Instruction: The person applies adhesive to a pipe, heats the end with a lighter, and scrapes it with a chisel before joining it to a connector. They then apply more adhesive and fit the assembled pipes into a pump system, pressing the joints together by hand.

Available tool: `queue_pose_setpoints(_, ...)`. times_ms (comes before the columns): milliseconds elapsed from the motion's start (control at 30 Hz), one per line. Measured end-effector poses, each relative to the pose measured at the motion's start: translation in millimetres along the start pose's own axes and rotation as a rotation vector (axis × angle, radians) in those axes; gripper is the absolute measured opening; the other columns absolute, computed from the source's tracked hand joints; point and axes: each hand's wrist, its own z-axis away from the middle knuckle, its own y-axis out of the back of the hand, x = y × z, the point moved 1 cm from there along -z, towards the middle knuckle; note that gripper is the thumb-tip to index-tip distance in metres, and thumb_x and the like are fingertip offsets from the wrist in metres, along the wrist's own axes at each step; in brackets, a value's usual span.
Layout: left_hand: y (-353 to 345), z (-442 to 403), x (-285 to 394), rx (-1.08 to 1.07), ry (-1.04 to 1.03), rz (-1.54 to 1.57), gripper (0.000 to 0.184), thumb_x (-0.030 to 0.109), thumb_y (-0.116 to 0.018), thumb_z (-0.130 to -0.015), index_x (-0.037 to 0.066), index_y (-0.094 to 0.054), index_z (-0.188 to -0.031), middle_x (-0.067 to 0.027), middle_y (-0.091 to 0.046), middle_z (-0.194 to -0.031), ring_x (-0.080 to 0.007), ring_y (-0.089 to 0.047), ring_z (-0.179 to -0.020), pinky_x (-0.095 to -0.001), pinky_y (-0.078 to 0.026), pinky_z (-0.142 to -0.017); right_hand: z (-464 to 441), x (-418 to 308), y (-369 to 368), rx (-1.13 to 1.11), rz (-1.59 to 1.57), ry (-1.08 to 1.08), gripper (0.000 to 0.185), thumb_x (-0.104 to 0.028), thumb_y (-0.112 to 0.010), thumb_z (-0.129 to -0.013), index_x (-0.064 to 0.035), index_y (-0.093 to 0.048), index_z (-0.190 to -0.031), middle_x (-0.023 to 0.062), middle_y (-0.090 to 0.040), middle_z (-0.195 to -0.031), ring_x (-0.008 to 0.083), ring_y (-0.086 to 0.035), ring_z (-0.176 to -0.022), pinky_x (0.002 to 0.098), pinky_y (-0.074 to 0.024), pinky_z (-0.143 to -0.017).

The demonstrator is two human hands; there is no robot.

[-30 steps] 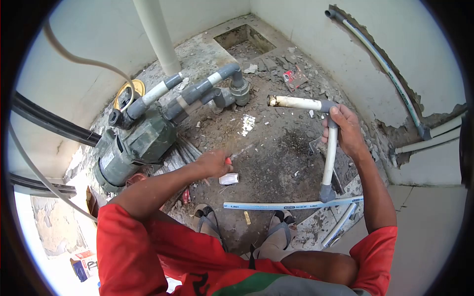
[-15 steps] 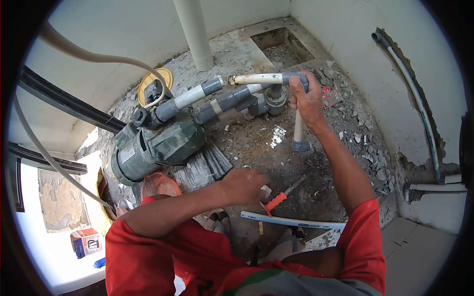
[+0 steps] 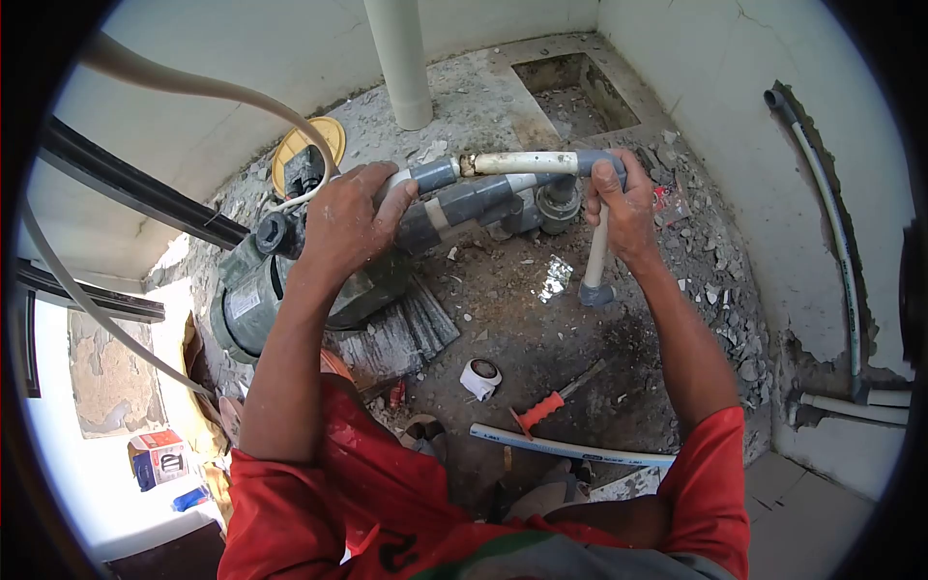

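Note:
My right hand [image 3: 623, 208] wraps round the grey elbow [image 3: 594, 161] of a bent PVC pipe assembly. Its white pipe [image 3: 522, 164] runs left to the grey coupling [image 3: 434, 175] on the pump's upper pipe; whether it sits inside cannot be told. The assembly's other leg [image 3: 597, 249] hangs down to a second grey elbow [image 3: 596, 294]. My left hand [image 3: 348, 217] is closed on the upper pipe just behind the coupling, above the green water pump [image 3: 372, 288]. Below lies a small white roll or can [image 3: 480, 379] with a dark round end.
A chisel with an orange handle [image 3: 541, 414] and a loose white pipe [image 3: 570, 448] lie on the dirt near my feet. Rubble [image 3: 730, 290] lines the right wall. A square pit [image 3: 580, 97] opens behind, and an upright white pipe [image 3: 398, 68] stands at the back.
My left hand has put the small white item on the ground and moved up onto the pump's upper pipe. The right hand keeps its grip on the elbow; the view has shifted slightly.

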Motion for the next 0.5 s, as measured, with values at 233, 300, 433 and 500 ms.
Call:
queue_pose_setpoints(233, -1.9, -1.9, -3.1, -0.047, 0.012, -0.054, 0.038, 0.040, -0.056, -0.093, 0.004, -0.068, -0.100, -0.0193, -0.069, -0.085, -0.0376, -0.066, -0.078, -0.0450, -0.050, -0.070, 0.4, 5.7, -1.7, -0.025, -0.037, -0.001, 0.042, -0.043, -0.060, -0.095, -0.0034, -0.051, -0.107, 0.0009, -0.048, -0.071, 0.0068, -0.046, -0.058, 0.0225, -0.0403, -0.048)
queue_pose_setpoints(300, -3.3, -0.9, -3.5, -0.047, 0.009, -0.060, 0.038, 0.040, -0.056, -0.093, 0.005, -0.067, -0.100, -0.0193, -0.068, -0.085, -0.0377, -0.066, -0.078, -0.0452, -0.050, -0.069, 0.2, 7.8, -3.2, -0.017, -0.046, 0.000, 0.043, -0.043, -0.060, -0.095, -0.0032, -0.051, -0.109, 0.0008, -0.048, -0.072, 0.0069, -0.047, -0.058, 0.0227, -0.0406, -0.047)
queue_pose_setpoints(433, -3.7, -1.3, -4.3, -0.039, -0.011, -0.060, 0.036, 0.039, -0.055, -0.094, 0.005, -0.066, -0.098, -0.0192, -0.068, -0.082, -0.0378, -0.065, -0.076, -0.0461, -0.049, -0.068, -0.4, 13.6, -6.6, 0.020, -0.036, 0.020, 0.045, -0.044, -0.061, -0.095, -0.0028, -0.050, -0.111, 0.0005, -0.048, -0.072, 0.0071, -0.047, -0.058, 0.0232, -0.0413, -0.047)
queue_pose_setpoints(500, -4.8, -2.2, -4.2, -0.035, -0.021, -0.060, 0.035, 0.038, -0.055, -0.094, 0.005, -0.066, -0.097, -0.0190, -0.067, -0.082, -0.0379, -0.065, -0.076, -0.0464, -0.049, -0.068, -1.4, 16.5, -7.2, 0.032, -0.008, 0.036, 0.046, -0.044, -0.061, -0.094, -0.0029, -0.050, -0.111, 0.0006, -0.048, -0.072, 0.0072, -0.047, -0.058, 0.0233, -0.0416, -0.047)
